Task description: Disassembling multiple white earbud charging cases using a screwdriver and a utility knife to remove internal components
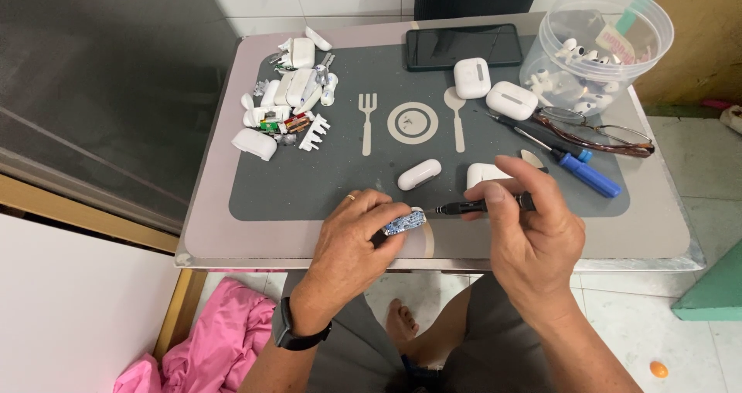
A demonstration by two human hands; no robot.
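A small blue circuit board (404, 222), flat and oblong with pale specks on its face, is pinched between the thumb and curled fingers of the left hand (357, 234), just above the near edge of the grey rubbery placemat (309, 184). Its right end is met by the metal tip of a slim black precision screwdriver (483, 204), gripped by the right hand (533, 231) with thumb and forefinger closed tight around the shaft. Just beyond, a smooth white oval plastic shell (419, 174) is seen lying on the mat, with a rounded white charging case (485, 174) partly hidden behind the right fingers. Further right, a blue-handled screwdriver (587, 175) and thin-framed glasses (599, 130) are laid out. A clear round plastic tub (641, 61) of white earbuds is set at the far corner, and glossy white case fragments (290, 103) are heaped at the far left.
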